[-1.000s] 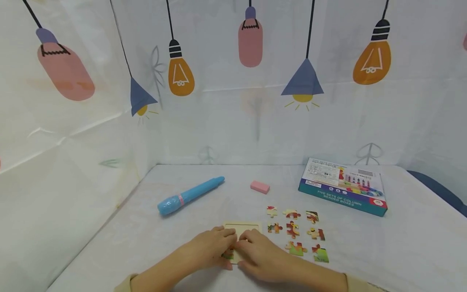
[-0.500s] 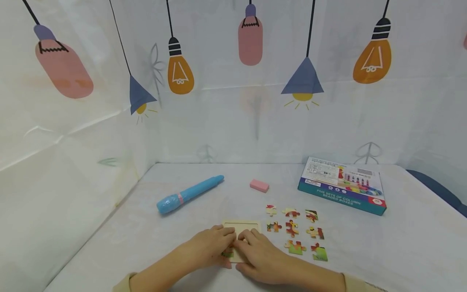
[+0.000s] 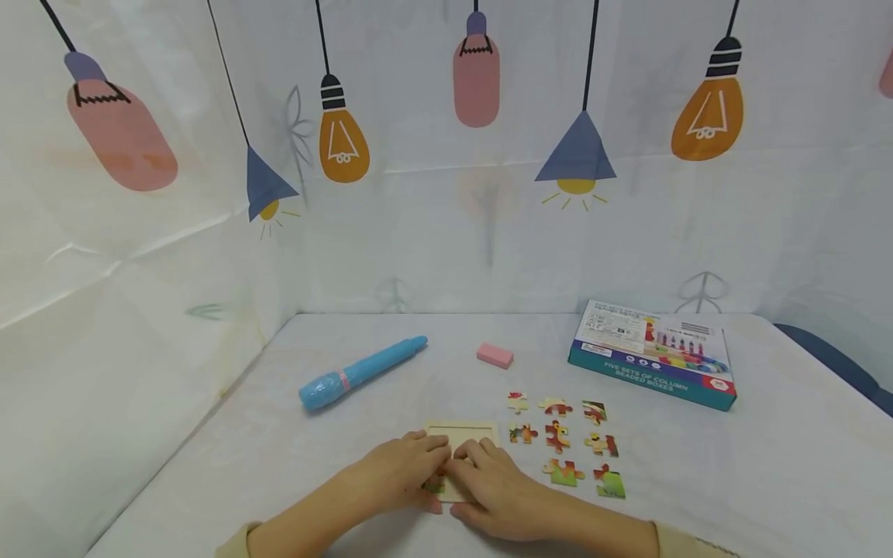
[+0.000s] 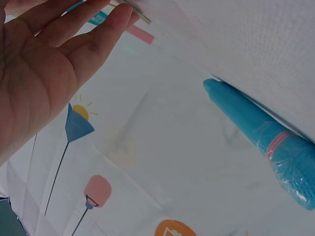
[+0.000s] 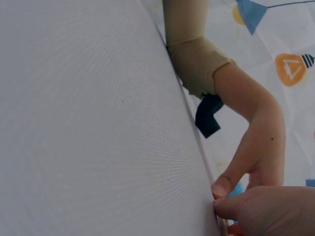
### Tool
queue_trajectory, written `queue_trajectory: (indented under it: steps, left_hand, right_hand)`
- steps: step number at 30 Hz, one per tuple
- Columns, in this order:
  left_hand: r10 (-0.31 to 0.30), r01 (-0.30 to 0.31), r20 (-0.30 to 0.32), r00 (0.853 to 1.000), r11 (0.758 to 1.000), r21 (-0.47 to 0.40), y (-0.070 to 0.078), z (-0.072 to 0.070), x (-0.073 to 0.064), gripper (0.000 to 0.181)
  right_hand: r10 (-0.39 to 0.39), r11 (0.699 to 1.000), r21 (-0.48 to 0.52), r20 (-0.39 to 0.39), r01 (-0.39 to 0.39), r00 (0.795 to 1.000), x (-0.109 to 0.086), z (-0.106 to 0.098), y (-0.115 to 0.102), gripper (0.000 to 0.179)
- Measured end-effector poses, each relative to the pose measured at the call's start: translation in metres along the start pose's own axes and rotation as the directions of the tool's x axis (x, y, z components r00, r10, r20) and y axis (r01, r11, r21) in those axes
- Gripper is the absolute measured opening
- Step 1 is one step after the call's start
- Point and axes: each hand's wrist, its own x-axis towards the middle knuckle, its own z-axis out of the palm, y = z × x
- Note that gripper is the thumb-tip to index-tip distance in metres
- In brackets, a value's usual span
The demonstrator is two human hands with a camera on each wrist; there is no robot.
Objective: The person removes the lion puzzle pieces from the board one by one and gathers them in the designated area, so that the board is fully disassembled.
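A small wooden puzzle tray (image 3: 462,427) lies flat on the table at the front centre of the head view. My left hand (image 3: 401,469) holds its left side, fingers over the top and thumb at the near edge. In the left wrist view that hand (image 4: 54,64) reaches to the tray's edge. Bent over the tray from the right is my right hand (image 3: 498,492), fingertips meeting the left ones. A green-bottomed puzzle piece (image 3: 434,485) shows partly under the hands at the lower left corner. The right fingertips are hidden, so I cannot tell whether they pinch it.
Several loose puzzle pieces (image 3: 558,436) lie in rows right of the tray. Behind them are a pink eraser-like block (image 3: 494,356) and a flat toy box (image 3: 652,354). A blue wrapped stick-like item (image 3: 363,373) lies at the back left. A printed cloth hangs behind the table.
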Motion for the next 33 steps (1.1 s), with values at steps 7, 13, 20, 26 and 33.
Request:
queue_trajectory:
  steps: [7,13,20,26,33]
  left_hand:
    - [-0.006,0.006,-0.006,1.000,1.000,0.000,0.0003,0.0007,-0.0005,0.069]
    - [-0.008,0.008,-0.006,1.000,1.000,0.010,-0.0001,0.0007,-0.0004,0.070]
    - [-0.012,0.012,0.006,1.000,1.000,0.002,-0.0007,0.0014,-0.0002,0.070]
    - [-0.023,0.023,0.017,1.000,1.000,0.004,-0.0010,0.0009,0.0003,0.070]
    - [-0.032,0.032,0.021,0.999,0.999,0.011,-0.0018,0.0001,0.0004,0.070]
  right_hand:
    - [0.069,0.993,0.093,0.007,-0.069,0.998,0.0024,-0.0001,-0.0002,0.042]
    - [0.110,0.984,0.140,-0.012,-0.108,0.994,0.0032,-0.0003,-0.0002,0.038]
    - [0.149,0.969,0.201,-0.025,-0.141,0.988,0.0035,-0.0009,-0.0014,0.037]
    - [0.166,0.951,0.270,-0.044,-0.148,0.985,0.0024,-0.0004,0.0003,0.038]
    - [0.192,0.923,0.347,-0.044,-0.165,0.980,0.0013,-0.0003,0.0013,0.037]
